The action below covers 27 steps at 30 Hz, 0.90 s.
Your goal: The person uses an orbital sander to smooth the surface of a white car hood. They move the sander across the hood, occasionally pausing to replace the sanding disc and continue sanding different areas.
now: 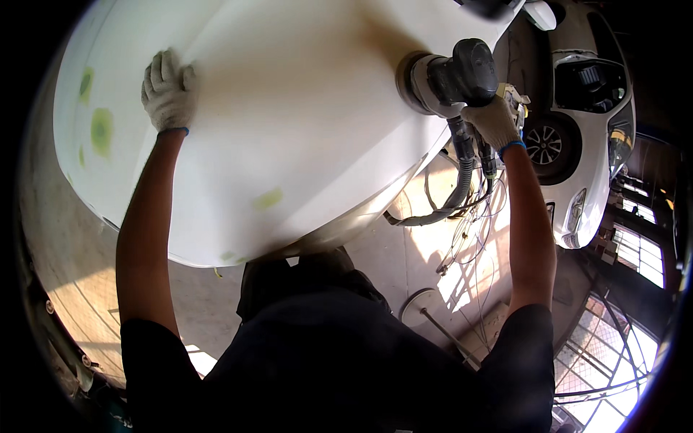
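Observation:
A large white car panel (289, 144) curves across the view before me, marked with several yellow-green patches (102, 133). My left hand (168, 97), in a pale knit glove, lies flat on the panel with its fingers stretched out. On the right, my gloved right hand (494, 123) is wrapped round an orbital sander (462, 76) with a black head and a grey body. The sander's round pad is tilted against the panel's right side. A ribbed dark hose (462, 177) drops from the sander, and the fingers' far side is partly hidden.
Beyond the sander stands a white car (577, 166) with its front wheel (546, 146) toward me. Loose cables (473, 238) and the hose trail over the sunlit floor at right. A round base with a pole (426, 307) stands near my right side.

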{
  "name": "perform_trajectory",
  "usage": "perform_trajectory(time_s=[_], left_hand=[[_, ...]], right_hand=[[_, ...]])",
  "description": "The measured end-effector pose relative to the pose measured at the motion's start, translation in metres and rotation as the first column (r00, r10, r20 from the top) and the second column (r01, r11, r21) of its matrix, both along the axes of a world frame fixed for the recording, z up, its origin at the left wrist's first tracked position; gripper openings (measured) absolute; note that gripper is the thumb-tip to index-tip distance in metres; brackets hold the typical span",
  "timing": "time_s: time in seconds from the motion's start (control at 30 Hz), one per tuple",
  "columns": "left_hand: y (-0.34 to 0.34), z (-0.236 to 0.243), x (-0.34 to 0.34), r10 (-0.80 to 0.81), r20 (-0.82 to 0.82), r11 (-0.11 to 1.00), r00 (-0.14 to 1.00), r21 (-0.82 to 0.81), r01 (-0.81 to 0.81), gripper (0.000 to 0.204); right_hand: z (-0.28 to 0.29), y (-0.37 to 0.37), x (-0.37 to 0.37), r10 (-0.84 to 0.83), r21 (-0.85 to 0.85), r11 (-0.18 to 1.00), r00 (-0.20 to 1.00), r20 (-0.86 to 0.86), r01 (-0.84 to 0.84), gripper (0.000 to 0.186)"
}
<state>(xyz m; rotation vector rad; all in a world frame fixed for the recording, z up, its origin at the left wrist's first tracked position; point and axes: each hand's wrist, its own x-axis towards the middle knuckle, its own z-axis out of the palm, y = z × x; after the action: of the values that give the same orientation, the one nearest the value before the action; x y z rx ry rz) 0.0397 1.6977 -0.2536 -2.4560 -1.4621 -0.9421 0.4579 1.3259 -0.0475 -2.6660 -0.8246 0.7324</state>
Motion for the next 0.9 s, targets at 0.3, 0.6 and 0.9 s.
perform_trajectory(time_s=[0.3,0.6,0.9], left_hand=[[-0.212,0.017,0.063,-0.628,-0.173,0.763,0.758,-0.328,0.557,0.088],[-0.220,0.042,0.236,-0.635,-0.368,0.771,0.679,-0.357,0.527,0.096],[-0.232,0.051,0.348,-0.620,-0.388,0.782,0.681,-0.236,0.577,0.092]], right_hand=[[-0.016,-0.107,-0.010,-0.249,0.152,0.946,0.942,-0.226,0.286,0.011],[-0.043,-0.257,-0.082,-0.550,0.132,0.757,0.734,-0.398,0.639,0.014],[-0.050,-0.319,-0.076,-0.629,0.197,0.655,0.671,-0.392,0.729,0.011]])
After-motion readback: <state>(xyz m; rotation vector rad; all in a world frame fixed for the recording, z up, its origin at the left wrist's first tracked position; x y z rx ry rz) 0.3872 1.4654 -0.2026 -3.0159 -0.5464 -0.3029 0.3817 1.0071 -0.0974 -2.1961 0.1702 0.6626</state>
